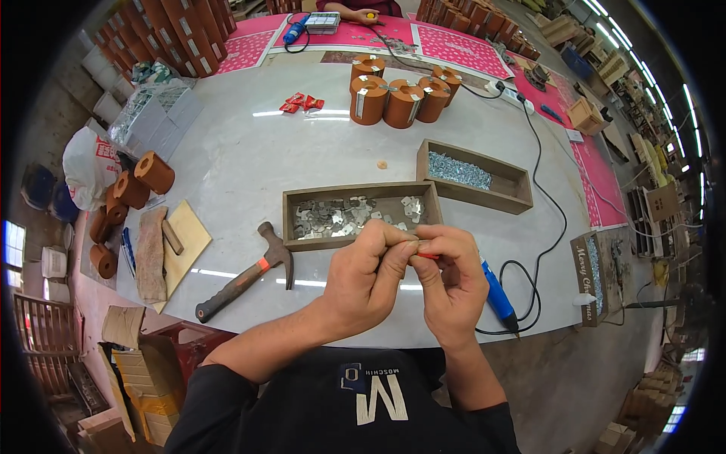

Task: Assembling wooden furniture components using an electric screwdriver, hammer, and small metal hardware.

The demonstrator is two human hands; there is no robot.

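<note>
My left hand [368, 276] and my right hand [452, 276] meet fingertip to fingertip over the table, both closed in a pinch. Between them a sliver of a small red thing [428, 256] shows; the fingers hide most of it, and its kind cannot be made out. Just beyond my hands lies a wooden tray [348, 191] with flat silvery metal plates [333, 216] in it. A claw hammer [246, 278] with a dark grip rests left of my hands. To the right of my right hand is a blue corded pen-shaped power tool [499, 299].
A second wooden tray [518, 181] holds small screws [457, 170]. Brown cylinders [367, 102] stand farther back, near red packets [302, 102]. Left are a wooden board [189, 234] and more brown cylinders [153, 172]. A black cable [538, 159] crosses the right side. Another person's hand [367, 16] is across the table.
</note>
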